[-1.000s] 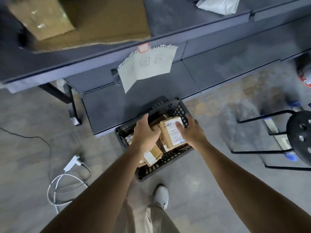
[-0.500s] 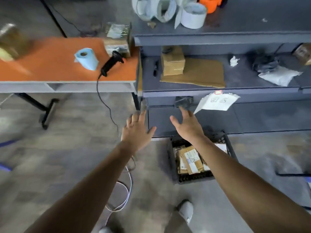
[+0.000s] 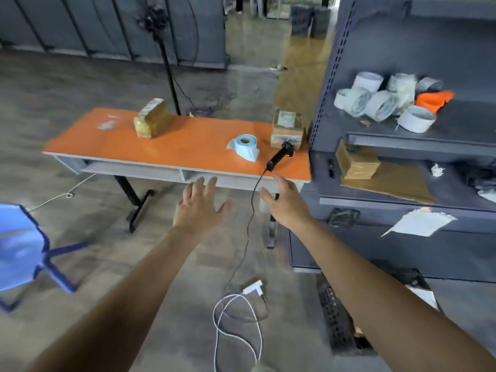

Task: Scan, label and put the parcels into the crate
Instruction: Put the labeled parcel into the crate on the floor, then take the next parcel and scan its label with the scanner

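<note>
Hovering short of the orange table [image 3: 171,149], both hands are empty: the left hand [image 3: 200,210] has its fingers spread and straight, palm down, and the right hand [image 3: 288,208] is open too, thumb apart from the fingers, its fingertips just below the table's near edge. Judging by that, the person is going for the next item, and the right hand is lined up with the scanner [image 3: 279,156], which lies near the right end of the table where that hand can take it. Its long axis runs diagonally, handle end toward the near edge and head toward the far right, so the handle is offered to the person; its black cable [image 3: 252,200] drops off the edge between the two hands. A blue label roll [image 3: 244,146] stands just left of it, hole up, handy for the labelling step. Two parcels wait on the table. The right parcel [image 3: 287,127] sits just behind the scanner close by the shelving [image 3: 456,124], label side up. The left parcel [image 3: 153,118] is well apart, toward the table's left half, its long axis running from near left to far right; blur hides its label. The crate [image 3: 336,318] stands on the floor at the foot of the shelving, partly behind the right forearm, low and beside the person so that finished parcels can be dropped in.
</note>
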A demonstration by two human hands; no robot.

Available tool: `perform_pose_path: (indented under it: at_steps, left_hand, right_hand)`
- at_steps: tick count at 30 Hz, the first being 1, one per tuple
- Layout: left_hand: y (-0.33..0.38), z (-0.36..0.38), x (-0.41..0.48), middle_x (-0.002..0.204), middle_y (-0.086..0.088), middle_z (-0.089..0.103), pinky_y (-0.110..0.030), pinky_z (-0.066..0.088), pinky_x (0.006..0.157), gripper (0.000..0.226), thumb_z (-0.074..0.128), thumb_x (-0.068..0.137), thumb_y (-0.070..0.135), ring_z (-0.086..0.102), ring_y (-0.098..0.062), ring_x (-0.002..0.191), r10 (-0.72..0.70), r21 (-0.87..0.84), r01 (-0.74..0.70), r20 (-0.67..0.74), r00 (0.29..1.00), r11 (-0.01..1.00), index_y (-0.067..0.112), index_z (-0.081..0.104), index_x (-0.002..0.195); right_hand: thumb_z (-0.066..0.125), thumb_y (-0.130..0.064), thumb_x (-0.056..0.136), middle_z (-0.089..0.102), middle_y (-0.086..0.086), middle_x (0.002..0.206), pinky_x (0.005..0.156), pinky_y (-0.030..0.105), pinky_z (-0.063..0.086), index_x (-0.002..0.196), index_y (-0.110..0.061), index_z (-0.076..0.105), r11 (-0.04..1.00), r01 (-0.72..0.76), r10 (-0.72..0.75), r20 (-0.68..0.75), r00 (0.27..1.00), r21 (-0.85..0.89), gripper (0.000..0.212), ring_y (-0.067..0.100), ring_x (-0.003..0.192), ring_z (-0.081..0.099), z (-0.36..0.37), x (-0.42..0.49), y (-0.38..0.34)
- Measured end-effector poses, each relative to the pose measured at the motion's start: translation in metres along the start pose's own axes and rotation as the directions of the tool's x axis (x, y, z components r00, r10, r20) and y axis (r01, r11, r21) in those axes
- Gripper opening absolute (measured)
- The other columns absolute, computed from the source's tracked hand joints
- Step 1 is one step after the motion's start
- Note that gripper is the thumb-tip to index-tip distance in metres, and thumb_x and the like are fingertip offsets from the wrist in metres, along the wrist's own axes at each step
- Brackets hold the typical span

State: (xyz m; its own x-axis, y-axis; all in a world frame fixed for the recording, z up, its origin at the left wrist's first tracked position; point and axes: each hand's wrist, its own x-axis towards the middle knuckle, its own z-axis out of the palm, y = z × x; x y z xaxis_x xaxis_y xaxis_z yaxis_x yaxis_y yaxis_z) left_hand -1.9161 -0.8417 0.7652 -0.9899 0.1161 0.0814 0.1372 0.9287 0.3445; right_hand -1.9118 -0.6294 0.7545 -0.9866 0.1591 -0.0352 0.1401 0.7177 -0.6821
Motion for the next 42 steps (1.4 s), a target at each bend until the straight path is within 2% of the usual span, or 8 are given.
perform_pose_path:
  at_steps: [8, 15, 25, 27, 32, 36, 39, 42]
  left_hand:
    - [-0.079, -0.028, 0.087, 0.157, 0.0, 0.019, -0.045, 0.027, 0.11, 0.073, 0.041, 0.092, 0.061, 0.014, -0.021, 0.144, -0.01, -0.037, 0.01, -0.017, 1.0, 0.999, 0.026, 0.019, 0.151]
    - [-0.152, -0.027, 0.243, 0.156, -0.001, 0.02, -0.047, 0.03, 0.108, 0.073, 0.039, 0.092, 0.063, 0.016, -0.023, 0.143, -0.005, 0.001, 0.005, 0.015, 1.0, 1.0, 0.026, 0.018, 0.152]
    - [-0.197, -0.019, 0.417, 0.156, -0.006, 0.024, -0.046, 0.028, 0.11, 0.074, 0.045, 0.092, 0.059, 0.019, -0.027, 0.142, 0.037, -0.066, -0.032, 0.087, 0.996, 0.997, 0.021, 0.022, 0.152]
    - [-0.211, -0.019, 0.441, 0.155, -0.007, 0.024, -0.045, 0.027, 0.111, 0.074, 0.046, 0.092, 0.058, 0.02, -0.029, 0.142, 0.019, -0.06, -0.014, 0.094, 0.995, 0.998, 0.021, 0.023, 0.152]
    - [-0.256, -0.014, 0.501, 0.152, -0.008, 0.028, -0.046, 0.03, 0.109, 0.073, 0.051, 0.09, 0.056, 0.023, -0.03, 0.139, -0.028, -0.025, 0.03, 0.093, 0.995, 0.999, 0.021, 0.027, 0.149]
    - [-0.296, -0.007, 0.548, 0.153, -0.011, 0.023, -0.046, 0.031, 0.108, 0.077, 0.06, 0.087, 0.048, 0.02, -0.029, 0.141, -0.082, 0.016, 0.081, 0.049, 0.995, 0.997, 0.017, 0.026, 0.149]
    - [-0.326, -0.002, 0.58, 0.155, -0.014, 0.018, -0.047, 0.031, 0.108, 0.089, 0.066, 0.083, 0.049, 0.017, -0.031, 0.143, -0.158, 0.007, 0.158, 0.088, 0.984, 0.987, 0.016, 0.019, 0.151]
    - [-0.356, 0.005, 0.609, 0.154, -0.016, 0.019, -0.047, 0.034, 0.107, 0.108, 0.072, 0.077, 0.052, 0.022, -0.034, 0.141, -0.273, -0.027, 0.284, 0.197, 0.941, 0.958, 0.012, 0.007, 0.153]
  right_hand:
    - [0.047, -0.058, 0.094, 0.031, 0.004, 0.154, 0.105, 0.043, 0.039, 0.15, -0.029, 0.028, 0.998, 0.029, -0.028, -0.008, 1.0, 0.055, 0.066, 0.024, 0.137, 0.038, 0.075, 0.102, -0.078]
    - [0.049, -0.057, 0.093, 0.034, 0.005, 0.152, 0.109, 0.042, 0.036, 0.15, -0.027, 0.03, 0.994, 0.003, -0.001, -0.021, 1.0, 0.113, 0.067, 0.021, 0.137, 0.039, 0.147, 0.256, -0.128]
    - [0.05, -0.055, 0.093, 0.036, 0.007, 0.151, 0.105, 0.037, 0.036, 0.15, -0.027, 0.031, 0.994, -0.068, 0.069, -0.005, 0.998, 0.085, 0.066, 0.025, 0.134, 0.043, 0.184, 0.422, -0.164]
    - [0.05, -0.056, 0.093, 0.036, 0.006, 0.152, 0.106, 0.036, 0.035, 0.15, -0.027, 0.031, 0.993, -0.075, 0.074, 0.008, 0.997, 0.091, 0.067, 0.023, 0.135, 0.042, 0.197, 0.444, -0.171]
    - [0.046, -0.061, 0.092, 0.033, 0.003, 0.153, 0.098, 0.031, 0.037, 0.149, -0.032, 0.03, 0.989, -0.12, 0.116, 0.052, 0.992, 0.081, 0.067, 0.021, 0.132, 0.046, 0.234, 0.49, -0.191]
    - [0.046, -0.056, 0.095, 0.032, 0.005, 0.153, 0.102, 0.03, 0.035, 0.15, -0.029, 0.03, 0.989, -0.128, 0.119, 0.103, 0.988, 0.08, 0.063, 0.021, 0.133, 0.044, 0.266, 0.525, -0.217]
    - [0.045, -0.048, 0.099, 0.033, 0.007, 0.154, 0.109, 0.028, 0.029, 0.151, -0.021, 0.032, 0.986, -0.12, 0.105, 0.133, 0.986, 0.114, 0.06, 0.02, 0.14, 0.036, 0.289, 0.551, -0.241]
    - [0.043, -0.042, 0.102, 0.036, 0.01, 0.153, 0.112, 0.029, 0.025, 0.15, -0.016, 0.033, 0.982, -0.15, 0.132, 0.149, 0.98, 0.114, 0.056, 0.021, 0.142, 0.032, 0.311, 0.575, -0.263]
